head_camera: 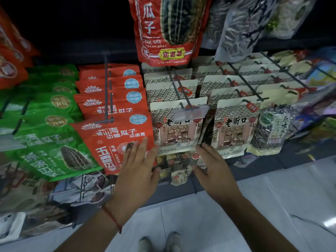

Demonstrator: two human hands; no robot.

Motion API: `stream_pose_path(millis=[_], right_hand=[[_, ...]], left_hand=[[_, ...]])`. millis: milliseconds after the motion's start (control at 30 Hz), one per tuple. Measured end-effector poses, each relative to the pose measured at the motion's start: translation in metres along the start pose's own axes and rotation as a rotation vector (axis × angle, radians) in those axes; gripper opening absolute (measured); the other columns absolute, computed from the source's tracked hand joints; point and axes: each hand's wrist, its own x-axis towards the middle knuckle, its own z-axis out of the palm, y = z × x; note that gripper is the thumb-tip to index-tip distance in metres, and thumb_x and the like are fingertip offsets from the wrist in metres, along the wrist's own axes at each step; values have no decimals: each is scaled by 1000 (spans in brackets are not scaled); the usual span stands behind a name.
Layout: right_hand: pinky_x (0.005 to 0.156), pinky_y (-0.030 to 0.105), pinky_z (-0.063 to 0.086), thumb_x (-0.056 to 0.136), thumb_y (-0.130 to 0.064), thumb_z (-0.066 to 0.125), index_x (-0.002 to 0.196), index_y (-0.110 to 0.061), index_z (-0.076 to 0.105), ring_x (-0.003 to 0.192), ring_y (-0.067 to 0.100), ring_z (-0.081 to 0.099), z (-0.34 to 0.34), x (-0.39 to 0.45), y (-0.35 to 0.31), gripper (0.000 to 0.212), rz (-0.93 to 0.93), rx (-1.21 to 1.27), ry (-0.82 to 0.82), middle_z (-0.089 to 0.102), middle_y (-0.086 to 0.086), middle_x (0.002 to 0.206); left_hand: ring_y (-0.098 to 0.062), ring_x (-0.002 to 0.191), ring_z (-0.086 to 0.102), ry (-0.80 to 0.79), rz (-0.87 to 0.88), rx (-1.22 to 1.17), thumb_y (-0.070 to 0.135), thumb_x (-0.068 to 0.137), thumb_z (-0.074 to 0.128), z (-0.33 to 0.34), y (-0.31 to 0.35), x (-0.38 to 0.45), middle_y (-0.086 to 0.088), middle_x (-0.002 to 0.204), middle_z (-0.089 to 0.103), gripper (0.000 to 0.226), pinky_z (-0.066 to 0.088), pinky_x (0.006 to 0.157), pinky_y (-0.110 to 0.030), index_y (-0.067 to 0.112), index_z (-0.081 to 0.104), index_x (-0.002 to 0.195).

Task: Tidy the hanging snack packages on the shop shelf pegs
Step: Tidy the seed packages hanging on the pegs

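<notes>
Squaring up the front cream packet on its peg, both hands open

My left hand (138,166) lies flat, fingers straight, at the lower left corner of the front cream packet (175,128), overlapping the edge of the red sunflower-seed packet (116,142) beside it; my right hand (212,168) is flat too, fingertips at the packet's lower right corner, by the dark gap before the next cream packet (234,128). Neither grip is closed on anything. The packet hangs at the front of its peg (181,91), behind the price tag holder (190,113). To do this well, I judge I should press both bottom corners evenly, nudging it straight rather than pinching, so the hole does not tear and the red row is not dragged sideways.
</notes>
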Motion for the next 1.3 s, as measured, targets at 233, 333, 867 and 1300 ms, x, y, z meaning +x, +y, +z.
stream_pose_path(millis=[233,333,867,1300], right_hand=[[119,39,23,94,-32,60,150,-31,31,149,16,10,-16,-7,-6,63,128,-97,68,21,-12,158],[118,44,23,94,-30,62,150,-32,28,149,17,10,-31,-11,3,66,185,-125,78,21,-13,157],[118,42,24,94,-37,56,151,-28,31,148,18,15,-126,44,86,63,111,-101,209,22,-2,160],[70,28,49,94,-24,58,151,-34,19,91,12,55,-171,113,137,70,-177,31,186,37,-6,132]], left_hand=[[-24,150,-2,47,169,-143,38,100,41,-12,14,26,-1,163,-6,64,-5,115,-35,34,7,154],[-29,150,3,16,227,-112,40,99,37,-14,30,33,-5,163,-5,66,-5,115,-37,34,0,153],[-27,150,-5,79,285,-10,46,99,36,-10,138,95,-3,161,-16,70,2,117,-41,34,-7,153],[-16,110,50,214,-39,-49,45,95,54,-2,199,181,4,125,45,49,46,84,-28,25,43,138]])
